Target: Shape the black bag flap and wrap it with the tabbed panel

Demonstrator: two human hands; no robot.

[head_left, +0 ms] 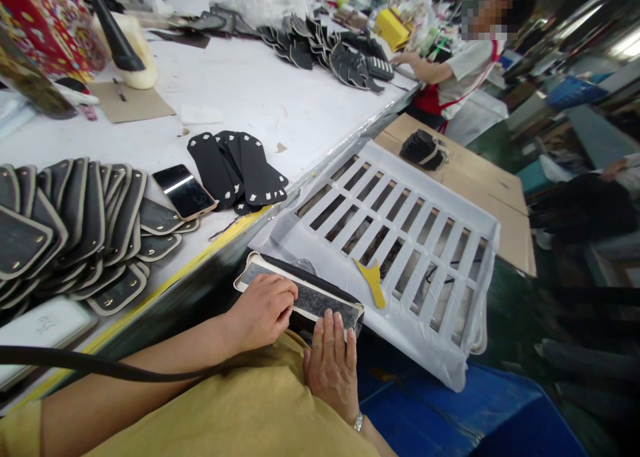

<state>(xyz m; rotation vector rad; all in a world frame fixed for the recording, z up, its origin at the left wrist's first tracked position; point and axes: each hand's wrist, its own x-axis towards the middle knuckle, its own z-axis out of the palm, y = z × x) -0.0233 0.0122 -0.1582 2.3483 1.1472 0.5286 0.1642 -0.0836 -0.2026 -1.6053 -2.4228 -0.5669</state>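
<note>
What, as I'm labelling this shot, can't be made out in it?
All in the head view:
- Part of the grey strip: hidden by the left hand.
- Palm of the right hand: turned away.
- End of the white case: cut off by the left edge.
- Far right background: blurred.

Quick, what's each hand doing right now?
Left hand: closed, knuckles curled against the grey strip; whether it grips anything is hidden.
Right hand: open, fingers straight and together, fingertips at the strip's near edge.
</note>
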